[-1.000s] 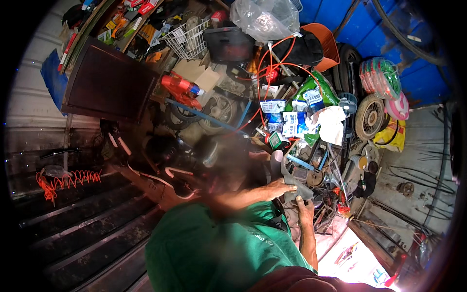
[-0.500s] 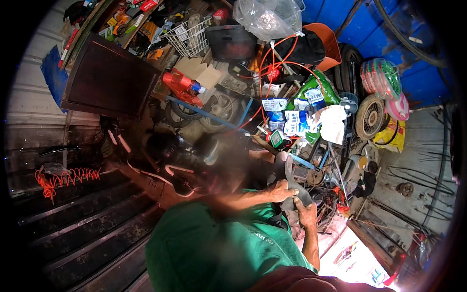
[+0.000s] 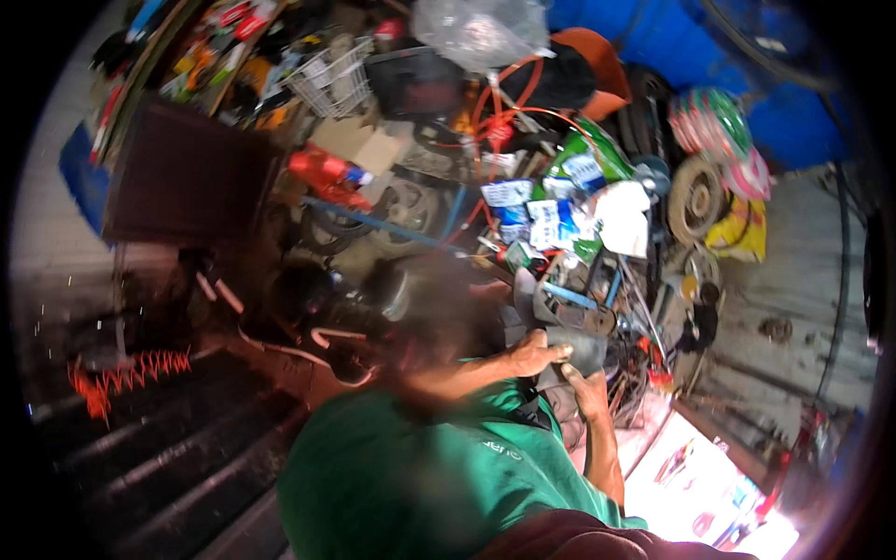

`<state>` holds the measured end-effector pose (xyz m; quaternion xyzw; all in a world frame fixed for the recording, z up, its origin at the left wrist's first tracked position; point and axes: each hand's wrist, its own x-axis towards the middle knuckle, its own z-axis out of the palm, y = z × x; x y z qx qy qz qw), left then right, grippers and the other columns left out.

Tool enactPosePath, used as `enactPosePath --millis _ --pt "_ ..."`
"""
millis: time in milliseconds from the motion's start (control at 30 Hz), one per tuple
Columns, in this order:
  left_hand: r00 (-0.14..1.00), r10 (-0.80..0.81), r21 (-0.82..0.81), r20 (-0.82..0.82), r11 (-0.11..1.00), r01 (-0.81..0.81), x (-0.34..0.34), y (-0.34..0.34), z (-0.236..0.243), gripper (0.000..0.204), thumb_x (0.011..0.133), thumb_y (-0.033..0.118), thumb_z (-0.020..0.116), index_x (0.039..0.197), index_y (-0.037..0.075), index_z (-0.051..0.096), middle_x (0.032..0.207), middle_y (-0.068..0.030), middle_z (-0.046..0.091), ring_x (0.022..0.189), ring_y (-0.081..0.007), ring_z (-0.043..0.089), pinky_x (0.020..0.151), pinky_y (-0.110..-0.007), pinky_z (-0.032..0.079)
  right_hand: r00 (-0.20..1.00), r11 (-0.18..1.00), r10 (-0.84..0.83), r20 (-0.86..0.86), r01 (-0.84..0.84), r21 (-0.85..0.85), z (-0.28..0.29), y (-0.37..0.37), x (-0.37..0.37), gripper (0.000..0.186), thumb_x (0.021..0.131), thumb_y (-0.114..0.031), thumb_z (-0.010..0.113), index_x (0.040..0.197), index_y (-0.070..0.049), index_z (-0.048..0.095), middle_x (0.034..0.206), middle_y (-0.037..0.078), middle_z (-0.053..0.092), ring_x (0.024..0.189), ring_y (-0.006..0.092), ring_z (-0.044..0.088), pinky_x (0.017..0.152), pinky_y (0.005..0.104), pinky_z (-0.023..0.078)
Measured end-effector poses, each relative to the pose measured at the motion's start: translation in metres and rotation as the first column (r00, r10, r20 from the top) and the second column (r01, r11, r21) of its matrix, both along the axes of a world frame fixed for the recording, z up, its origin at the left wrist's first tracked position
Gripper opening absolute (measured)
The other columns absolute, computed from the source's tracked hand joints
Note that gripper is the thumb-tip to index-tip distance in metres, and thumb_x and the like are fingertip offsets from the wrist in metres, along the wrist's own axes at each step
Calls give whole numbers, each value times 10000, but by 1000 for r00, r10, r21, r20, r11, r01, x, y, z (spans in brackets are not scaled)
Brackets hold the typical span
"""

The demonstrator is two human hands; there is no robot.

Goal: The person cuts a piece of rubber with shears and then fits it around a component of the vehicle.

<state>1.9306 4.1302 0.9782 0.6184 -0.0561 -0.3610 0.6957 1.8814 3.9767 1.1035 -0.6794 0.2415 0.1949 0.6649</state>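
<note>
Cluttered workshop floor; hands (image 3: 560,369) grip grey part (image 3: 581,347).

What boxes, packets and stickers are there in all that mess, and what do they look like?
Blue and white packets: small flat rectangles, clustered in the middle of the pile.
Green bag: shiny, with a white and blue label, just above the packets.
Red bottle: lying on its side, left of the packets, with a blue end.
Cardboard box: plain brown, behind the bottle.
Clear plastic bag: crumpled, at the top.
Yellow bag: at the right, beside a wheel.
</note>
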Motion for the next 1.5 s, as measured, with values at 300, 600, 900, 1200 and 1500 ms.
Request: enactPosePath --millis 300,600,900,1200,1500 --pt "979 -97 -161 -179 985 68 27 5 71 320 965 217 603 1189 -3 661 1088 -72 701 1015 -154 627 914 -326 484 994 990 -108 -35 110 82 -18 3 -5 312 905 -182 714 1181 -50 656 1048 18 692 948 116 618 848 310 501" --pt "966 -234 70 -106 968 242 29 4 69 332 969 223 590 1212 7 659 1121 -80 688 1042 -154 613 926 -320 474 991 993 -80 -110 70 -94 -25 2 -22 426 899 -342 688 1180 -24 646 972 74 702 870 160 637 786 347 507" --pt "951 -290 180 -106 935 306 14 -14 89 366 940 253 633 1196 -6 668 1074 -80 704 1008 -160 631 915 -318 484 992 966 82 96 -56 -254 2 -22 -42 517 873 -377 670 1256 -35 603 1062 243 678 986 378 656 885 433 495" --pt "975 -168 96 -144 978 183 -53 -51 63 313 967 183 589 1176 -40 659 1069 -75 681 967 -158 632 871 -307 488 999 986 35 -21 -38 -160 -17 -54 -116 517 896 -373 638 1297 -51 584 1030 240 693 949 373 676 833 453 520" --pt "904 -260 227 -341 910 347 -108 -62 0 254 971 110 604 1194 -11 617 1126 -80 660 1005 -171 627 899 -319 494 891 893 -447 77 450 -29 -20 -62 -203 458 867 -226 680 1267 -14 613 1094 187 698 1007 252 672 892 372 511"
